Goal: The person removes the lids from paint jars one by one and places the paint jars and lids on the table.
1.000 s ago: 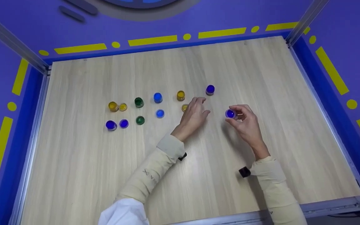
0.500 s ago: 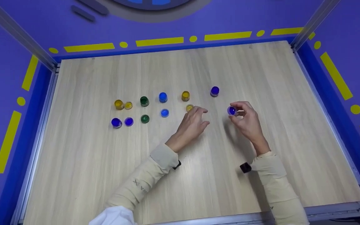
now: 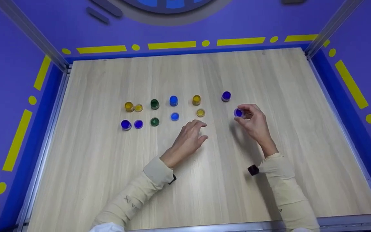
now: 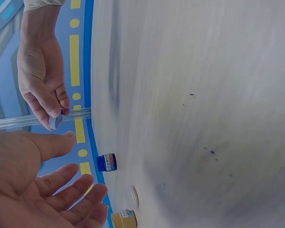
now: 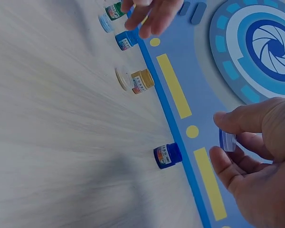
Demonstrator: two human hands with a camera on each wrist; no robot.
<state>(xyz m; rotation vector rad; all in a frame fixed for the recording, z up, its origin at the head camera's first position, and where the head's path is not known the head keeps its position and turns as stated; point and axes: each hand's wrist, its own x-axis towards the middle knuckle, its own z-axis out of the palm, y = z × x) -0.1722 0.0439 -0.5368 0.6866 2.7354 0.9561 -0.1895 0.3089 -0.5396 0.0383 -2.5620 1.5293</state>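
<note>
Between thumb and fingers my right hand (image 3: 257, 127) pinches a clear jar lid (image 3: 238, 112) smeared with violet-blue paint, raised over the table. Just beyond it stands an uncapped violet-blue paint jar (image 3: 226, 96), whose printed label faces the right wrist camera. My left hand (image 3: 187, 140) hovers over the table with fingers spread and nothing in them. Closest to its fingertips lies a yellow-stained lid (image 3: 200, 112), in front of a yellow paint jar (image 3: 196, 100). The left wrist view also has the right hand holding the lid (image 4: 56, 121) by its edge.
Left of my left hand are more uncapped jars with lids beside them: a blue jar (image 3: 173, 101), a green jar (image 3: 154, 104), another yellow jar (image 3: 129, 106) and a second violet-blue jar (image 3: 126, 125). Blue panels (image 3: 172, 32) wall the wooden table (image 3: 230, 190) at the back and sides.
My left hand has drawn back toward me and left, uncovering the yellow lid. My right hand keeps its pinch on the violet-blue lid, nearly in place. The head view has shifted slightly.
</note>
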